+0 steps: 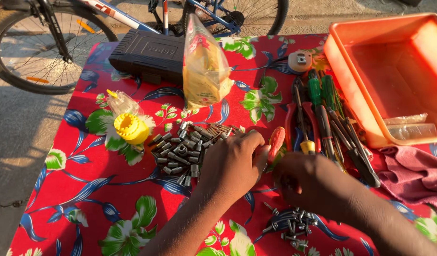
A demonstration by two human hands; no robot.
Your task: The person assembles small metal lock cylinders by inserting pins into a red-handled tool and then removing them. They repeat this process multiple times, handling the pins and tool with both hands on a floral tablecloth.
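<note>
My left hand (232,163) rests on the red flowered tablecloth (86,180), fingers curled beside a pile of several small metal sockets and bits (185,149). Its fingertips touch an orange-handled screwdriver (276,142), and I cannot tell whether they grip it. My right hand (308,182) lies close to the right, fingers bent down onto the cloth just below the same handle; what it holds is hidden. A scatter of several screws (292,225) lies in front of my right hand.
Pliers and green-handled screwdrivers (323,114) lie in a row at right. An orange plastic tub (365,95) stands at far right, a maroon rag (413,173) below it. A black tool case (147,54), a yellow bag (204,71), a yellow cap (130,128), a bicycle (52,42) behind.
</note>
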